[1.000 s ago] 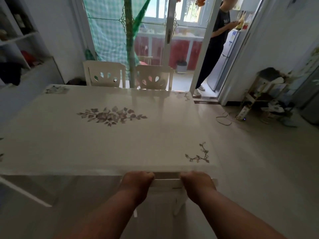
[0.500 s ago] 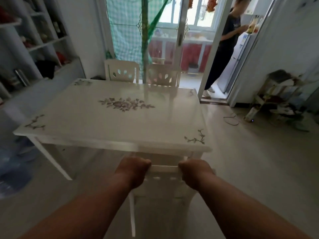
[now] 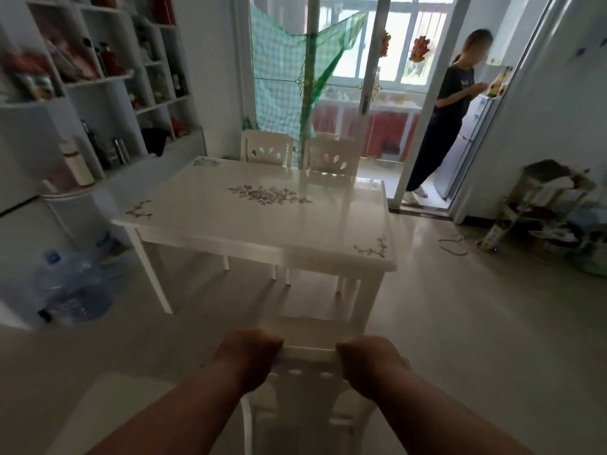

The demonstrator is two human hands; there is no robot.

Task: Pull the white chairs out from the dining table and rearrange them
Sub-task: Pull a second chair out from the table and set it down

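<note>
Both my hands are clamped on the top rail of the near white chair: left hand on the rail's left end, right hand on its right end, apart with bare rail between them. The chair's seat front sits just beside the table's near right leg, clear of the table edge.

Room to move: open floor runs wide on the right, up to a cluttered rack by the wall. On the left, a water jug lies on the floor near the shelving unit, well apart from the chair. Gap between the dining table and the shelves is narrow.

Versus half a second ago: the chair is further out from under the near table edge, the table sits further from me in view, and more floor shows on both sides. Grip unchanged.

Count: three white chairs visible, this one plus far left chair and far right chair, both tucked against the far edge. One table. One jug clearly visible. One person standing in the doorway at a fridge.
</note>
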